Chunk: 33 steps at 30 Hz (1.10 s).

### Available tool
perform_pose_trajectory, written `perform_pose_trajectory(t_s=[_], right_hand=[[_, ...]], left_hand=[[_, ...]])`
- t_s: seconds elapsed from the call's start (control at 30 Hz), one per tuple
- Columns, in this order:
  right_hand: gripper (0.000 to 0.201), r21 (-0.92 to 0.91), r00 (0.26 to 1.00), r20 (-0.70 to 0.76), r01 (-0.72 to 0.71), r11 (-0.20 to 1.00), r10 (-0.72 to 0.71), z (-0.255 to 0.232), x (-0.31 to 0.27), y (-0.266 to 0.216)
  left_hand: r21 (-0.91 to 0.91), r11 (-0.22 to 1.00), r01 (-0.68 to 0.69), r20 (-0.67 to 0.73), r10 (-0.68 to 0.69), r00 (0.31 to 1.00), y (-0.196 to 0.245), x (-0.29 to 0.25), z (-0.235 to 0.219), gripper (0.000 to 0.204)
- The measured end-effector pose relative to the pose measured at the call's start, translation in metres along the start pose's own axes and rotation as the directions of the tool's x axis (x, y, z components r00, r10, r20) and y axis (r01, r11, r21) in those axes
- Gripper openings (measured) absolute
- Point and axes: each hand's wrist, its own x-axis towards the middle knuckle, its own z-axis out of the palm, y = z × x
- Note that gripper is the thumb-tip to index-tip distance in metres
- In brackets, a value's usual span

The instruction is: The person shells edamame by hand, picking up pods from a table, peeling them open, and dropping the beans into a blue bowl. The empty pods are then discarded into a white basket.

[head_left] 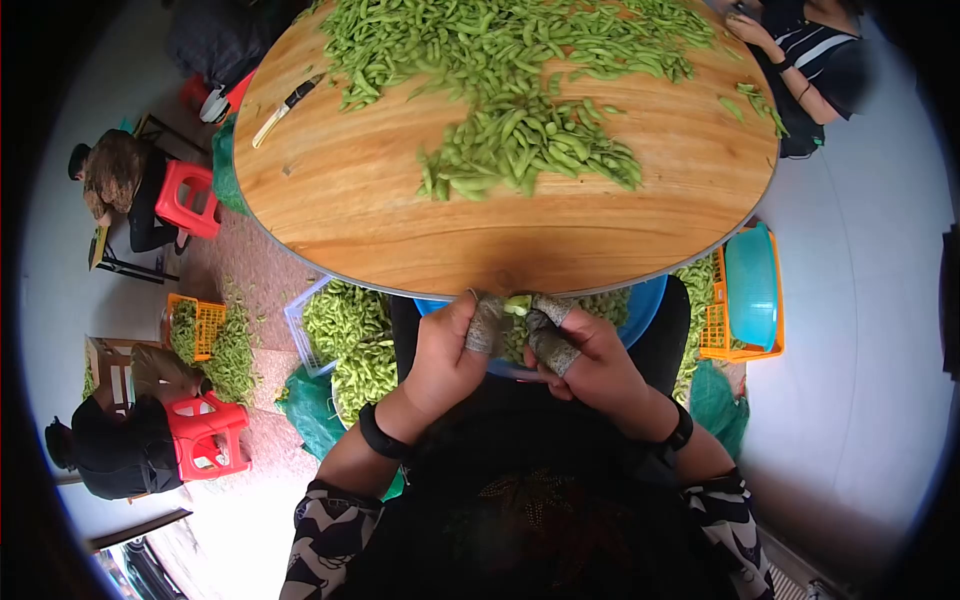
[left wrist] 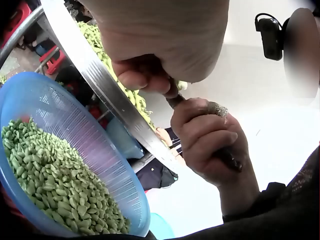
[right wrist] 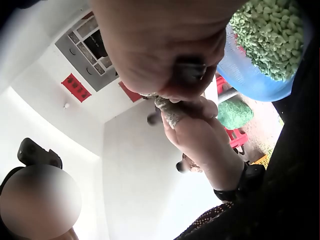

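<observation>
Close to the near edge of the round wooden table, my left hand (head_left: 450, 340) pinches a green bean pod (head_left: 517, 303) between thumb and fingers. Tape-like wraps (head_left: 484, 322) cover the thumb and some fingertips. Facing it, my right hand (head_left: 595, 350) has its wrapped thumb right at the pod. In the left wrist view, the fingers of the right hand (left wrist: 210, 140) curl round a slim tool with a dark handle (left wrist: 231, 161); its working end is hidden at the pod. Below the hands, a blue basket (left wrist: 30, 85) holds shelled green beans (left wrist: 65, 180).
Heaps of pods (head_left: 540, 140) lie on the wooden table (head_left: 350, 200), with a knife (head_left: 285, 112) at its left. Crates of pods (head_left: 345, 320) stand at the left; an orange crate (head_left: 715, 335) with a teal basket (head_left: 752, 285) is at the right. Other people sit around on red stools (head_left: 205, 435).
</observation>
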Motion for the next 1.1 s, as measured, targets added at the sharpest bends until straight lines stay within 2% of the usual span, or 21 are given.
perform_pose_trajectory(t_s=[0.03,0.1,0.13,0.17,0.2,0.27,0.3,0.37,0.4,0.47,0.5,0.57,0.6,0.67,0.7,0.77,0.83,0.97,1.0,1.03,1.1], right_hand=[[0.038,-0.051,1.0,-0.008,-0.005,0.999,0.005,0.0,0.0,-0.002],[0.032,-0.126,0.999,-0.03,-0.016,0.992,0.012,-0.009,-0.001,-0.002],[0.03,-0.446,0.919,-0.127,0.282,0.849,-0.372,-0.01,0.006,0.008],[0.028,-0.733,0.702,-0.086,0.436,0.522,-0.707,-0.011,0.009,0.014],[0.028,-0.735,0.706,-0.088,0.43,0.524,-0.703,-0.011,0.009,0.012],[0.031,-0.79,0.722,-0.079,0.375,0.485,-0.688,-0.01,0.012,0.008],[0.031,-0.791,0.72,-0.077,0.378,0.482,-0.69,-0.01,0.013,0.008],[0.033,-0.741,0.814,-0.081,0.337,0.581,-0.575,-0.013,0.015,0.01],[0.033,-0.74,0.817,-0.076,0.338,0.581,-0.572,-0.014,0.017,0.012],[0.034,-0.902,0.775,0.05,0.305,0.304,-0.629,-0.015,0.018,0.016],[0.034,-0.903,0.779,0.053,0.305,0.304,-0.625,-0.013,0.019,0.017],[0.029,-0.98,0.744,-0.005,0.131,0.152,-0.669,-0.007,0.017,0.018],[0.029,-0.98,0.748,0.002,0.132,0.146,-0.664,-0.004,0.014,0.015],[0.026,-0.982,0.746,0.001,0.127,0.141,-0.666,0.002,0.007,0.005],[0.026,-0.982,0.748,0.012,0.134,0.134,-0.663,0.004,0.003,0.003],[0.028,-0.976,0.716,0.063,0.191,0.108,-0.696,0.006,-0.003,-0.004],[0.026,-0.982,0.719,0.069,0.172,0.081,-0.691,0.004,0.001,-0.013],[0.023,-0.998,0.754,0.053,0.066,-0.005,-0.655,0.003,0.038,-0.034],[0.022,-0.99,0.706,0.103,0.138,-0.007,-0.7,0.0,0.058,-0.038],[0.022,-0.989,0.691,0.097,0.145,0.005,-0.716,0.005,0.078,-0.043],[0.022,-0.988,0.669,0.099,0.155,0.008,-0.737,0.014,0.115,-0.055]], left_hand=[[0.023,0.999,-0.025,-0.006,0.025,1.0,-0.001,0.001,-0.001,0.007],[0.024,0.998,-0.059,-0.026,0.06,0.998,-0.002,0.005,0.008,0.007],[0.137,0.989,-0.052,-0.012,0.054,0.998,-0.001,0.002,0.005,0.005],[0.239,0.97,-0.044,-0.001,0.046,0.999,-0.001,0.0,0.004,0.004],[0.234,0.971,-0.041,0.0,0.042,0.999,0.002,-0.001,0.006,0.004],[0.177,0.977,-0.115,0.12,0.095,0.988,0.008,-0.002,0.006,0.008],[0.178,0.977,-0.118,0.118,0.098,0.988,0.008,-0.001,0.004,0.008],[-0.115,0.992,0.052,0.265,-0.02,0.964,0.006,-0.001,0.0,0.009],[-0.114,0.992,0.055,0.26,-0.024,0.965,0.006,-0.001,-0.003,0.009],[-0.09,0.991,0.102,0.341,-0.066,0.938,0.007,-0.002,-0.007,0.008],[-0.092,0.99,0.107,0.338,-0.07,0.939,0.006,-0.004,-0.007,0.008],[0.172,0.983,-0.07,0.269,0.022,0.963,0.002,-0.007,-0.006,0.007],[0.168,0.984,-0.065,0.262,0.019,0.965,0.002,-0.008,-0.009,0.007],[0.225,0.974,-0.039,0.116,0.013,0.993,0.004,-0.015,-0.022,0.01],[0.226,0.973,-0.035,0.104,0.011,0.994,0.0,-0.02,-0.03,0.01],[0.322,0.94,0.116,-0.122,-0.081,0.989,-0.008,-0.032,-0.053,0.01],[0.445,0.85,0.282,-0.263,-0.178,0.948,-0.025,-0.05,-0.082,0.011],[0.599,0.607,0.522,-0.491,-0.235,0.838,-0.068,-0.08,-0.13,0.021],[0.641,0.512,0.572,-0.562,-0.194,0.804,-0.073,-0.083,-0.133,0.023],[0.642,0.507,0.575,-0.567,-0.191,0.801,-0.069,-0.083,-0.136,0.023],[0.619,0.586,0.522,-0.577,-0.111,0.809,-0.059,-0.071,-0.135,0.025]])
